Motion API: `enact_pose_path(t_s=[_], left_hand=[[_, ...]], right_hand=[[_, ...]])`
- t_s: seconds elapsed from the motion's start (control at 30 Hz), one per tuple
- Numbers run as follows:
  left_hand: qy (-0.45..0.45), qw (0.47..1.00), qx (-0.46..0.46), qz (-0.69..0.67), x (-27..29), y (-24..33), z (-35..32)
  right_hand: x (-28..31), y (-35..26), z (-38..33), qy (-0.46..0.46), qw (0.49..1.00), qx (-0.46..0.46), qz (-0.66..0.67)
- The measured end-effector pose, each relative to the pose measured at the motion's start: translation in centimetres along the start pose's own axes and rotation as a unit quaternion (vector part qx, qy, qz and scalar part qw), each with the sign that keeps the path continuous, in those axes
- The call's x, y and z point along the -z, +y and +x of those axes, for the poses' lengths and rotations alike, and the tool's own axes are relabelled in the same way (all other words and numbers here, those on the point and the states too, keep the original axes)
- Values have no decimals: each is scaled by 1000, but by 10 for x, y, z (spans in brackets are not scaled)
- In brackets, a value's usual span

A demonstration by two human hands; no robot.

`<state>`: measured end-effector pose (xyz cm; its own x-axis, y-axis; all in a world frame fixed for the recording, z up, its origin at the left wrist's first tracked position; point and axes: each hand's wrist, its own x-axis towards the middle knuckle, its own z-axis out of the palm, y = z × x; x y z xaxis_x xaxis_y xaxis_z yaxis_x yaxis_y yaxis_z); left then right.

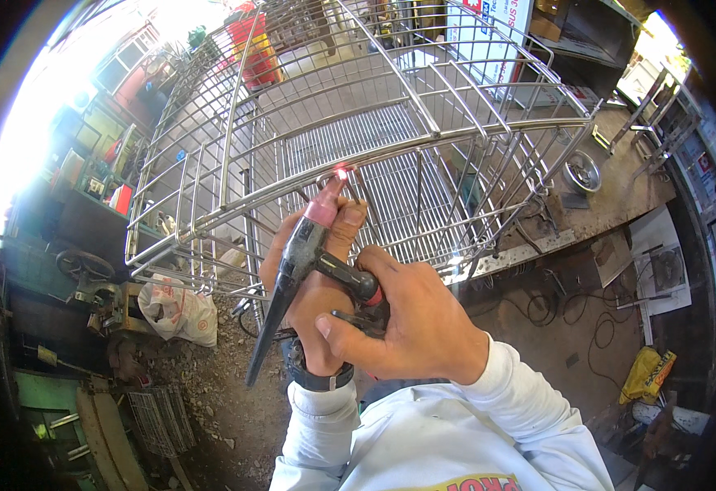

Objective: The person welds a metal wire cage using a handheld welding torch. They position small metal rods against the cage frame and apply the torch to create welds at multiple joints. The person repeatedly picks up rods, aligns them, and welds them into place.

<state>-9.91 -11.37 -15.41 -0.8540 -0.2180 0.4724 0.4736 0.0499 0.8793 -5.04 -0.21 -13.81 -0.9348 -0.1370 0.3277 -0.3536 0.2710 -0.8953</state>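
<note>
My right hand (423, 319) is wrapped round the handle of a TIG welding torch (299, 250), with a long black back cap and a pink ceramic nozzle. A bright pink-red glow shows at the nozzle tip, against the front rail of a wire cage (243, 194) made of shiny metal rods. Behind the torch, my left hand (321, 299) reaches up to the rail close to the glow, its fingers closed. The torch hides much of that hand and whatever is in its fingers. A dark band circles the left wrist.
The cage has a slatted floor (390, 196). On the workbench (620, 196) at right sits a round metal bowl (581, 172). A white sack (178, 309) lies at left, beside machinery. Black cable (538, 307) coils across the floor at right, near a yellow bag (648, 375).
</note>
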Motion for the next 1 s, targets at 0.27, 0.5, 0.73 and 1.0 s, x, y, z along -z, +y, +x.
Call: enact_pose_path(t_s=[0.27,0.5,0.73,1.0], left_hand=[[-10,1000,12,15,2,2,3],[-73,986,-108,99,18,-11,-5],[-97,977,-166,95,39,-26,-21],[-27,994,-101,36,11,1,-1]], right_hand=[[0,0,2,-7,1000,-8,-16],[0,-3,1,-14,1000,-12,5],[2,-7,-1,-29,999,-19,16],[3,-8,-2,-22,1000,14,-9]])
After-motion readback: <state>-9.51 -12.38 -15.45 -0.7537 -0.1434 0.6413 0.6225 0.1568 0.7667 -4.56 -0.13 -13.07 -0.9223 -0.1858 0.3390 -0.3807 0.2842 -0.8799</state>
